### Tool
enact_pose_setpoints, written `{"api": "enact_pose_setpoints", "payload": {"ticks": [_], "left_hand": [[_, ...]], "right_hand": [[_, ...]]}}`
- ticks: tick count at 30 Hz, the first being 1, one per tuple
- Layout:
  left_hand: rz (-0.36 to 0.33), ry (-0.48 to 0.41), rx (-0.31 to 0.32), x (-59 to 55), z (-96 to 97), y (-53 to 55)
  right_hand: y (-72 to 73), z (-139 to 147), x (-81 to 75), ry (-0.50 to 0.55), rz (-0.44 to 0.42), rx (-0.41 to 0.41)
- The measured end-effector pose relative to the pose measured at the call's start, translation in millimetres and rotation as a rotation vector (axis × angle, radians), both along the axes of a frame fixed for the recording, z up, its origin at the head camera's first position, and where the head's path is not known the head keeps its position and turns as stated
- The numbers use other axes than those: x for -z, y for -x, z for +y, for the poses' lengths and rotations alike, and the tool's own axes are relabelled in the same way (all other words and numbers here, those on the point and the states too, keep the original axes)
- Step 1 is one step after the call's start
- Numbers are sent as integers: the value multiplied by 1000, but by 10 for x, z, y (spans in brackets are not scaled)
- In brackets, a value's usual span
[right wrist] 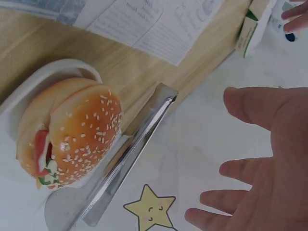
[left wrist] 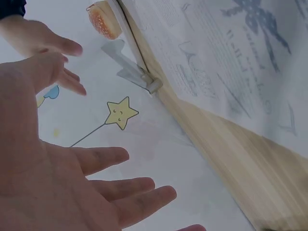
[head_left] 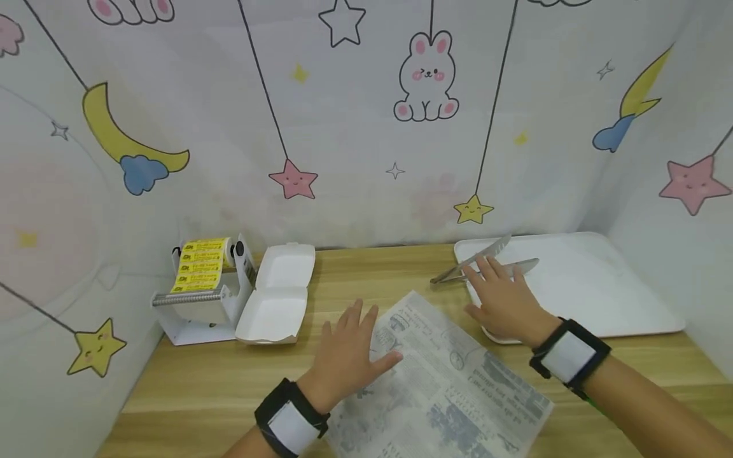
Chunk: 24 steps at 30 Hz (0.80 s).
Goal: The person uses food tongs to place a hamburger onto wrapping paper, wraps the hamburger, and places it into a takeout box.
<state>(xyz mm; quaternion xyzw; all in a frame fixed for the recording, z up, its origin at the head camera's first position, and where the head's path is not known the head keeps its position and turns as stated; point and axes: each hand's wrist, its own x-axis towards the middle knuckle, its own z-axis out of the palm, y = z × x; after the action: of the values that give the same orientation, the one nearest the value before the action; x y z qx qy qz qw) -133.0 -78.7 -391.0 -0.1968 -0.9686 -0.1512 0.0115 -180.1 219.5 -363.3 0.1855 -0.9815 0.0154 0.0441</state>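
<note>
My left hand (head_left: pixel 346 359) is spread over the left edge of a printed sheet of wrapping paper (head_left: pixel 441 388) on the table. Whether it touches the paper I cannot tell. Above the near left part of a white tray (head_left: pixel 595 286), my right hand (head_left: pixel 506 302) has its fingers extended and holds nothing. Metal tongs (head_left: pixel 494 248) lie just beyond its fingertips, their arms apart over the tray's edge. In the right wrist view a sesame-bun burger (right wrist: pixel 89 130) sits on the tray beside the tongs; in the head view the right hand hides it.
At the back left, a white hinged food box (head_left: pixel 275 312) lies with its lid raised. Beside it stands a label dispenser (head_left: pixel 229 312) with a roll of yellow labels (head_left: pixel 200 264). A patterned wall sheet (head_left: pixel 355 127) rises behind the wooden table (head_left: pixel 366 273).
</note>
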Motion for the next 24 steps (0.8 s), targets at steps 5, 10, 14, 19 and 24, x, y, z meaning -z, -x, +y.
{"api": "enact_pose_setpoints", "payload": {"ticks": [5,10,14,19,24], "left_hand": [[-18,14,7,35,-20,-33],[-22,16,-18,59,-61,-82],[-47,6,-26,91,-66,-134],[-46,-9,-32,83,-63,-143],[-24,-19,-44,50,-142,-138]], "right_hand": [[483,-168,27,-94,-124,12],[864,-242,198,-214,-119,-10],[1010,-283,365,-304,-118,-35],[1087,-242,439,-392,-74,-55],[1070,-241,293,-363,-1,-108]]}}
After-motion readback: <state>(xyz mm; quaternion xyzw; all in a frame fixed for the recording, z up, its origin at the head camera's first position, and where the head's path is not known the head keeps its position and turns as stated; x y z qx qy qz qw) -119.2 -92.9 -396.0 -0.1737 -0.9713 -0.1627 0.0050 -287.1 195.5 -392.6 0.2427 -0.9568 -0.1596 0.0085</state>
